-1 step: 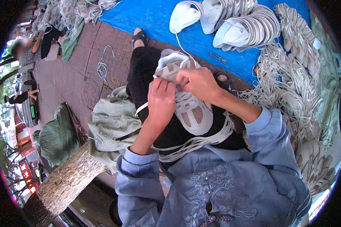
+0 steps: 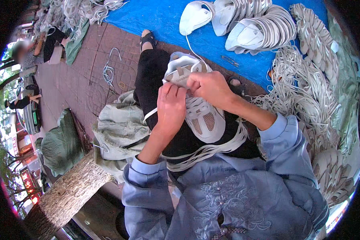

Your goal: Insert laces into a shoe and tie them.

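A white and beige shoe upper (image 2: pixel 208 126) lies across my lap, toe toward me, with white laces crossing its front. My left hand (image 2: pixel 172 105) is closed at its left eyelet edge, pinching the shoelace (image 2: pixel 149 114), part of which sticks out to the left. From the right, my right hand (image 2: pixel 212 89) meets it over the tongue area, fingers curled tight on the lace. One strand arcs up beyond the upper onto the blue sheet. The fingertips are mostly hidden. More loose white laces (image 2: pixel 216 150) drape over my black trousers.
A blue sheet (image 2: pixel 128 16) ahead bears rows of stacked shoe uppers (image 2: pixel 264 34). To my right lies a heap of white laces (image 2: pixel 300 94). On my left are a grey-green cloth sack (image 2: pixel 120 128), a tree trunk (image 2: pixel 72 192) and a dark green bag (image 2: pixel 62 146). A person sits far left.
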Available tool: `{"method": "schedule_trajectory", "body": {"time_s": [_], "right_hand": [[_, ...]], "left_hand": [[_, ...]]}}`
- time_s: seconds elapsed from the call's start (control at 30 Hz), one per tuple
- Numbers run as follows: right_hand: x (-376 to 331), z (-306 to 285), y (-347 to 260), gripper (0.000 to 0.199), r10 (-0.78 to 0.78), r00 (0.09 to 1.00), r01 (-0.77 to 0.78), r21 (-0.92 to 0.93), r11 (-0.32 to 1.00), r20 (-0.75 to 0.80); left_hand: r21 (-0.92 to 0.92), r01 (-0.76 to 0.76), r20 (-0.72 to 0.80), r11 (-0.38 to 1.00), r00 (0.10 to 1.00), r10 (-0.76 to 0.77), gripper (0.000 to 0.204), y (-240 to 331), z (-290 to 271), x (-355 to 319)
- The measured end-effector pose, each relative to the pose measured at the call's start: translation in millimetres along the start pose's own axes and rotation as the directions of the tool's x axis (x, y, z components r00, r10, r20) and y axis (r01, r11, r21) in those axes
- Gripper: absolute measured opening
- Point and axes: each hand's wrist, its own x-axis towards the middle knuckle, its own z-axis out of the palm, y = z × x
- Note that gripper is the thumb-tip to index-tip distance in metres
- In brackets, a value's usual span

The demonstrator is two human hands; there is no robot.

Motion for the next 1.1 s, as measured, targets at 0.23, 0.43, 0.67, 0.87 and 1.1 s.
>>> {"method": "schedule_trajectory", "body": {"time_s": [0.23,0.43,0.67,0.87,1.1], "right_hand": [[-6,1,-6,0.013,0.012,0.999,-0.011,0.002,1.000,-0.031],[-7,-1,-4,0.011,0.094,0.995,-0.097,0.148,0.984,0.023],[-6,-1,-3,0.009,0.123,0.991,-0.131,0.253,0.958,0.047],[-9,-6,-2,0.009,0.147,0.985,-0.168,0.333,0.928,0.086],[6,-13,-1,0.018,-0.076,0.995,0.076,-0.006,0.997,0.065]], "left_hand": [[-0.081,0.065,0.043,0.995,0.997,-0.061,0.011,-4,-7,2],[-0.219,0.240,0.054,0.946,0.971,-0.234,0.010,3,-4,8],[-0.181,0.218,-0.138,0.959,0.960,-0.244,0.016,16,10,0],[-0.198,0.249,-0.167,0.948,0.945,-0.282,0.019,19,15,-10],[-0.299,0.239,-0.059,0.924,0.962,-0.267,0.026,20,0,-22]]}}
